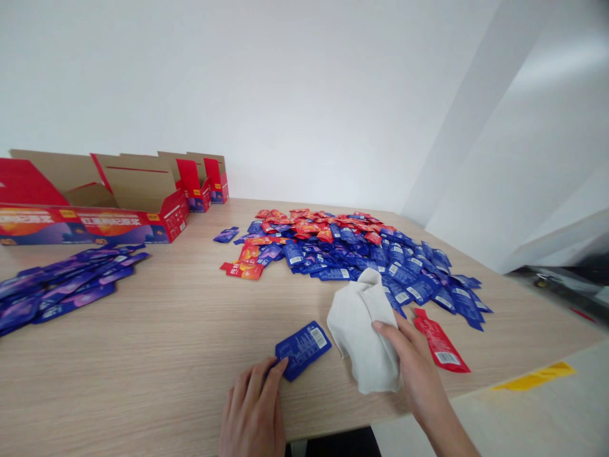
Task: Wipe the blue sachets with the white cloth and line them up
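My right hand (419, 368) is closed on a crumpled white cloth (364, 336), thumb on top, held near the table's front edge. To the left of the cloth lies a blue sachet (304, 349), its barcode side up and its spout end toward my left hand. The fingers of my left hand (254, 406) are closed at that end of the sachet, gripping its corner. Just right of the cloth a red sachet (442, 343) lies flat, apart from the others. Behind the cloth spreads a large heap of blue and red sachets (342, 244).
Open red-and-blue cartons (90, 222) line the back left, with smaller open boxes (209, 184) beside them. Several purple-blue sachets (71, 285) lie overlapped at the left. Yellow tape (535, 376) marks the floor beyond the table's right edge. A white wall stands behind.
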Demonstrator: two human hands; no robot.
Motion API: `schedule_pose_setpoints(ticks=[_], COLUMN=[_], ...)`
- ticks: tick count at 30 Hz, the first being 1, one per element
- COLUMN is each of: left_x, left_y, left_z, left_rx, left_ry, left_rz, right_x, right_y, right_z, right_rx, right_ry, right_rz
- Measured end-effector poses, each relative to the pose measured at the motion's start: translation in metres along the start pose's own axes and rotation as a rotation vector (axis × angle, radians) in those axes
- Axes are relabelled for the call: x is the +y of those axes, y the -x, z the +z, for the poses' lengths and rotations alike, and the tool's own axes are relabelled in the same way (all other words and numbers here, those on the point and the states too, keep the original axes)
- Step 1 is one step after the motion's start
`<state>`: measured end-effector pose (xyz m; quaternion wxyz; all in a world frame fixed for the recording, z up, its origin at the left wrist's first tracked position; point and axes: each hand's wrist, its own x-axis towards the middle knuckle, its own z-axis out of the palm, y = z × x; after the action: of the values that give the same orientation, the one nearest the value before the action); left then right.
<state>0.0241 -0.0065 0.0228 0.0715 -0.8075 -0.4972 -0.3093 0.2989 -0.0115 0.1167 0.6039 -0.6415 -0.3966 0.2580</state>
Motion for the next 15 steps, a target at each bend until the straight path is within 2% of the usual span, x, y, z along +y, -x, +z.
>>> schedule_pose_setpoints(ticks=[7, 12, 15], left_x=[0.002, 0.012, 0.013], left_y=[-0.001, -0.002, -0.003], left_z=[-0.001, 0.000, -0.001], left_rx=[0.025, 0.052, 0.047], left_ry=[0.036, 0.096, 0.109], left_rz=[-0.002, -0.106, -0.112], right_x=[0.001, 0.004, 0.006], right_y=[0.000, 0.000, 0.000], right_z=[0.002, 0.003, 0.003], right_rx=[-0.021, -0.032, -0.037], right_ry=[-0.022, -0.033, -0.028], right_rz=[0.059, 0.049, 0.056])
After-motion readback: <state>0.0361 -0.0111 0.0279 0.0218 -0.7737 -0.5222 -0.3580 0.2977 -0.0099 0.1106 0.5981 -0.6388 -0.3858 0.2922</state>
